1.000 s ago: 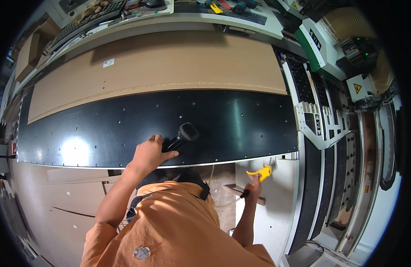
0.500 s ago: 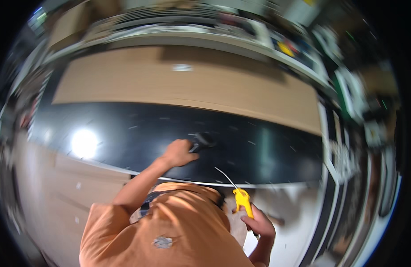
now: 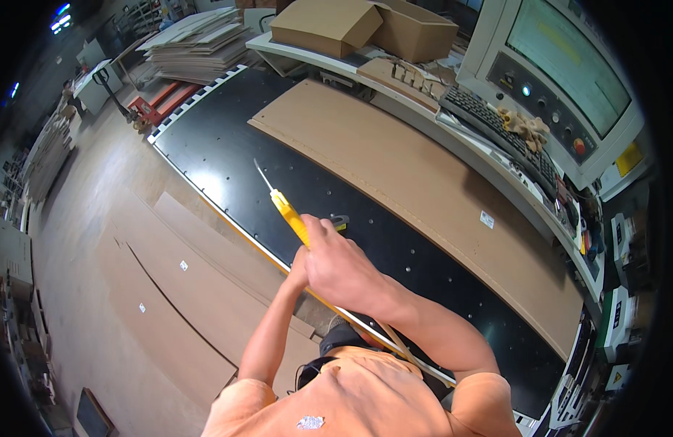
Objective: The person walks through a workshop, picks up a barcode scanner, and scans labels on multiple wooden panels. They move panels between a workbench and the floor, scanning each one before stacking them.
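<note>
My right hand (image 3: 343, 262) is closed round a yellow air blow gun (image 3: 289, 213), whose thin bent metal nozzle points away to the far left above the black table (image 3: 227, 171). Behind and partly under it is my left hand (image 3: 298, 269), its fingers mostly hidden. Just beyond both hands shows the head of a black handheld tool (image 3: 339, 221) with a yellow-green mark; it appears to be in my left hand, though the grip is covered. A long brown board (image 3: 424, 189) with a small white label lies along the table's far side.
Several brown boards (image 3: 183, 291) lie low on my left. Along the far edge runs a shelf with cardboard boxes (image 3: 325, 25), a keyboard (image 3: 496, 135) and gloves (image 3: 524, 127). A control panel with a screen (image 3: 569, 51) stands far right. A red pallet truck (image 3: 158, 105) is at the far left.
My view has turned toward the left end of the table. The right hand has raised the blow gun from beside my body to over the table, crossing in front of my left hand.
</note>
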`<act>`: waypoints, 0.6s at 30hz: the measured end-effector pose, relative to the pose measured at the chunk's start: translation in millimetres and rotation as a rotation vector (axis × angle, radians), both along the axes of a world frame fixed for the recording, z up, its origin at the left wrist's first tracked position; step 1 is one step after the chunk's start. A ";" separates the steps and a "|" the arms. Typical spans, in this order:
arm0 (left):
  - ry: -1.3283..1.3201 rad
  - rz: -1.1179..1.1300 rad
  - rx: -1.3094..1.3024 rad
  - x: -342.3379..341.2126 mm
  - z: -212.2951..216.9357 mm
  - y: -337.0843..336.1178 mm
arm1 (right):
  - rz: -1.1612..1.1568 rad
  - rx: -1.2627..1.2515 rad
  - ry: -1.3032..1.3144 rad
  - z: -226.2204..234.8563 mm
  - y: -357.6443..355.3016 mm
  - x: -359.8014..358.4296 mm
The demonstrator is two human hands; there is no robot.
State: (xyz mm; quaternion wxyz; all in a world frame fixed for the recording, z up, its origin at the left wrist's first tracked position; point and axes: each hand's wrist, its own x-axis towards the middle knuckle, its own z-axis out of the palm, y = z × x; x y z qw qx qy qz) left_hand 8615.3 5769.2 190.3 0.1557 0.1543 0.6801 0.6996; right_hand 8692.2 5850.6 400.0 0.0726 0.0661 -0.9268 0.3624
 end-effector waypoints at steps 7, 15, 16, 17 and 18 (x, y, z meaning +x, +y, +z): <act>-0.009 -0.087 -0.249 -2.8 -5.4 -14.5 | -0.267 0.099 -0.259 -29.8 10.5 -17.9; -0.273 -0.225 -0.151 -8.7 9.3 -7.4 | -0.432 0.041 -0.450 -18.7 51.6 88.6; -0.268 -0.225 -0.158 -12.2 13.0 -3.4 | -0.473 0.047 -0.464 -18.6 53.7 101.5; -0.253 -0.260 -0.107 -16.3 17.3 3.0 | -0.515 0.037 -0.474 -19.8 58.7 118.5; -0.253 -0.248 -0.134 -20.3 21.8 12.4 | -0.552 0.009 -0.500 -21.3 62.8 132.8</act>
